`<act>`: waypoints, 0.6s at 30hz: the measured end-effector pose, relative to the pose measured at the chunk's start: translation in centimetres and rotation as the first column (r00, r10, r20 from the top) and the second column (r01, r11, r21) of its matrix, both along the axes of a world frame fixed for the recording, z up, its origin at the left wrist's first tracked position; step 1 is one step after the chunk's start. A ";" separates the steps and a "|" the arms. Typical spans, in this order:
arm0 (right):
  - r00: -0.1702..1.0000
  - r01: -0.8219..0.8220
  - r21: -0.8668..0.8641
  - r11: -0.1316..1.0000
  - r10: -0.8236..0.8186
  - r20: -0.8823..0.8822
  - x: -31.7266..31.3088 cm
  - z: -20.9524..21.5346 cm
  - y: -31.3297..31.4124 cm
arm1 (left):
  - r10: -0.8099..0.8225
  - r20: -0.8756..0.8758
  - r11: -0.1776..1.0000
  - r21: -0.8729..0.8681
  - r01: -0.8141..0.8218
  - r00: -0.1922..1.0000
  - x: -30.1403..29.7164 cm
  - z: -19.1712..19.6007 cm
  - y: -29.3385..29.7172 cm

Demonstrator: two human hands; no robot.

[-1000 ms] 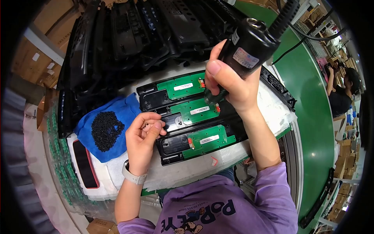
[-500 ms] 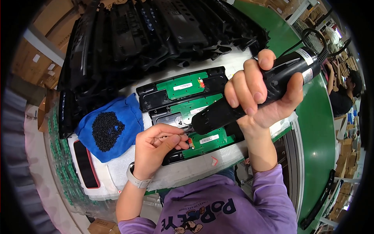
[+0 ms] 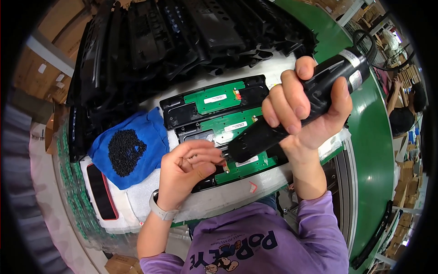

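Fingers of our right hand (image 3: 315, 130) are clamped around a black powered driver (image 3: 320, 99), its long axis slanting down-left to a tip just beside our left hand (image 3: 180, 176). Those left fingers curl near small dark bits (image 3: 194, 156); whether they pinch anything we cannot tell. Driver and hand partly hide the lowest green board (image 3: 238, 173).

Black tool (image 3: 325, 86); green boards (image 3: 212, 108); blue cloth (image 3: 158, 132); screws (image 3: 122, 156) seemingly black.
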State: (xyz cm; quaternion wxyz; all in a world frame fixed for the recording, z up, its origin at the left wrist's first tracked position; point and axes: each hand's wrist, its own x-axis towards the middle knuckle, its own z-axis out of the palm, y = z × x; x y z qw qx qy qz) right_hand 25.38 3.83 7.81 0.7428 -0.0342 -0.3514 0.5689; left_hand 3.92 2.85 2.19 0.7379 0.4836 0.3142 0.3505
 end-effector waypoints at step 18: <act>0.814 0.285 0.010 0.959 -0.247 0.526 2.5 -0.2 0.4 | 0.321 -0.013 0.947 -0.005 -0.321 0.947 -1.9 -0.5 1.9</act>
